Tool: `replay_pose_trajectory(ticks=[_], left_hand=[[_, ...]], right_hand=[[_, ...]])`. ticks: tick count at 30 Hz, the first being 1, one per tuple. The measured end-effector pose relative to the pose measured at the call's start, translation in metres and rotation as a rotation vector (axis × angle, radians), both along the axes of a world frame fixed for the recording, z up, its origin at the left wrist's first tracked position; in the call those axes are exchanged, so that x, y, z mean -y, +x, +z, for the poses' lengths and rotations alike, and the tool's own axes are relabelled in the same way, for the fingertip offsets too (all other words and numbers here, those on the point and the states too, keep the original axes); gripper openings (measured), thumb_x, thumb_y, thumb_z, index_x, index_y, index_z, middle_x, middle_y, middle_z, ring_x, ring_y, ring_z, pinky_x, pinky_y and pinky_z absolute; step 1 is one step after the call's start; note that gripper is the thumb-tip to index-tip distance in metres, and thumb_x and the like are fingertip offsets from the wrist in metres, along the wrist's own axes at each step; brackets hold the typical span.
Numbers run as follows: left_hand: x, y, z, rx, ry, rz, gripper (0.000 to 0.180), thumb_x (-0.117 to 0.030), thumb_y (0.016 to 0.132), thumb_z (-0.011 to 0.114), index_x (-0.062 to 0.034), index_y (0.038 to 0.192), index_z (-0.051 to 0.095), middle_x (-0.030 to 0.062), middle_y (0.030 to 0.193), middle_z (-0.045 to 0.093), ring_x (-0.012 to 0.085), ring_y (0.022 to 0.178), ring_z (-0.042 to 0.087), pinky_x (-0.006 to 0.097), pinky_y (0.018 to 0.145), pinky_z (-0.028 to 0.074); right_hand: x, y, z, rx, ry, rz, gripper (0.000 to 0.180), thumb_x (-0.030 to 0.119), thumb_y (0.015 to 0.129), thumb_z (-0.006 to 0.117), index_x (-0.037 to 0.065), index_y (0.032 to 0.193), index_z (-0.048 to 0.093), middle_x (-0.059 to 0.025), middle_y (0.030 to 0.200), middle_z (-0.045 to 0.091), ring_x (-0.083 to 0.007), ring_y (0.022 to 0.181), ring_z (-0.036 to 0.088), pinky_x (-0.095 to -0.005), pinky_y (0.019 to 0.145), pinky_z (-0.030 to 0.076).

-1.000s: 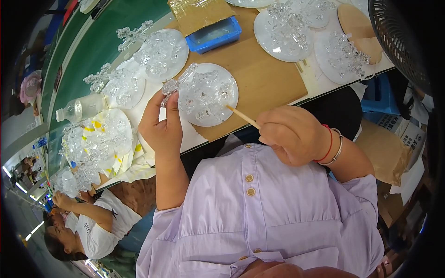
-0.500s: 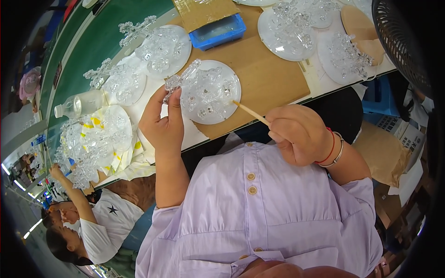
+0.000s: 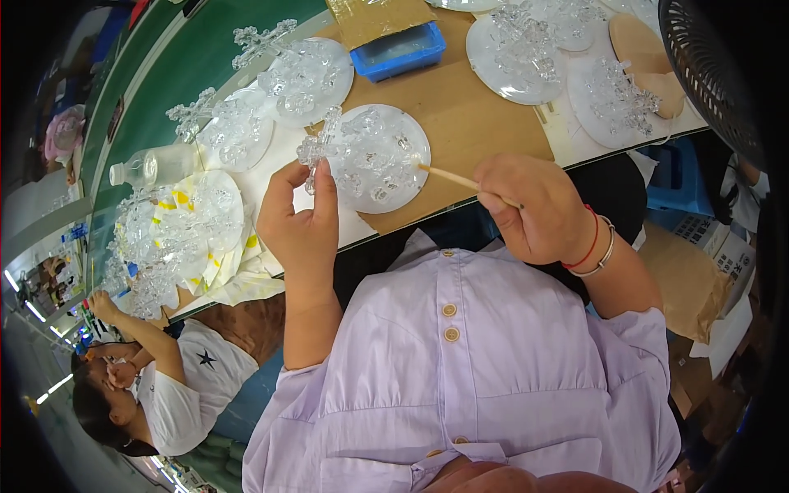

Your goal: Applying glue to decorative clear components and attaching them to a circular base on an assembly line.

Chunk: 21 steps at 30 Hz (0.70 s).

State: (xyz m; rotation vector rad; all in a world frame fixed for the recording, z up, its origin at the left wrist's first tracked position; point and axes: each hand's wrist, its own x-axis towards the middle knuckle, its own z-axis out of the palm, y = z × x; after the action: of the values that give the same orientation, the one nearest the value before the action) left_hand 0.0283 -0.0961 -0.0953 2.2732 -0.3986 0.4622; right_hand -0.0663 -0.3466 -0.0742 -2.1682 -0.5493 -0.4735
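Note:
In front of me a round white disc [image 3: 403,197] carries a cluster of clear plastic flower-like pieces. My left hand [image 3: 302,222] pinches a clear, knobbly plastic sprig [image 3: 315,149] at the disc's left edge. My right hand [image 3: 538,209] is closed around a thin wooden stick [image 3: 452,177]. Its tip meets the right side of the disc among the clear pieces; whether anything is on the tip is too small to tell. Under the disc lies a brown cardboard sheet [image 3: 493,131].
Similar loaded discs stand at the far left [image 3: 308,74] and far right [image 3: 514,62]. A blue tray [image 3: 403,56] sits behind, partly under cardboard. To the left are a clear bottle [image 3: 156,167] and a co-worker [image 3: 193,353]. A black fan [image 3: 715,74] borders the right.
My view has shifted slightly. The stick lies flatter, with its tip still at the disc's right side, and my right hand has turned and opened its grip a little. My left hand keeps its pinch.

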Motion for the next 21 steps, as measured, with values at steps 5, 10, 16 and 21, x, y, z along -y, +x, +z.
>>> replay_pose_trajectory(ticks=[5, 10, 16, 21], left_hand=[[0.000, 0.014, 0.023, -0.022, -0.108, -0.212, 0.037, -0.007, 0.081, 0.073, -0.0018, 0.115, 0.061, 0.0105, 0.108, 0.067, 0.0191, 0.088, 0.063, 0.029, 0.077, 0.051], [-0.007, 0.036, 0.051, -0.154, 0.051, -0.478, 0.035, -0.003, 0.082, 0.069, -0.0051, 0.117, 0.062, 0.0092, 0.114, 0.065, 0.0197, 0.093, 0.062, 0.029, 0.080, 0.051], [-0.006, 0.049, 0.066, -0.295, 0.171, -0.597, 0.027, -0.001, 0.081, 0.070, -0.0043, 0.107, 0.066, 0.0088, 0.113, 0.066, 0.0199, 0.091, 0.065, 0.028, 0.075, 0.054], [-0.003, 0.037, 0.067, -0.233, 0.205, -0.545, 0.028, -0.002, 0.077, 0.073, -0.0038, 0.105, 0.066, 0.0084, 0.115, 0.065, 0.0174, 0.083, 0.064, 0.027, 0.072, 0.055]], right_hand=[[-0.001, -0.002, -0.007, 0.061, 0.049, -0.055, 0.008, -0.001, 0.088, 0.057, -0.002, 0.095, 0.053, -0.0171, 0.085, 0.062, -0.0321, 0.073, 0.063, -0.0350, 0.065, 0.052], [-0.003, -0.006, -0.004, 0.001, 0.002, -0.082, 0.010, -0.002, 0.087, 0.057, -0.002, 0.096, 0.052, -0.0178, 0.085, 0.061, -0.0320, 0.072, 0.063, -0.0351, 0.065, 0.052], [-0.005, -0.009, -0.008, 0.026, 0.021, -0.059, 0.012, -0.003, 0.086, 0.057, -0.002, 0.097, 0.053, -0.0180, 0.086, 0.062, -0.0330, 0.072, 0.062, -0.0356, 0.065, 0.052], [-0.003, -0.007, -0.012, 0.068, 0.009, -0.089, 0.012, -0.003, 0.086, 0.057, -0.002, 0.097, 0.053, -0.0177, 0.087, 0.062, -0.0331, 0.073, 0.062, -0.0358, 0.065, 0.052]])
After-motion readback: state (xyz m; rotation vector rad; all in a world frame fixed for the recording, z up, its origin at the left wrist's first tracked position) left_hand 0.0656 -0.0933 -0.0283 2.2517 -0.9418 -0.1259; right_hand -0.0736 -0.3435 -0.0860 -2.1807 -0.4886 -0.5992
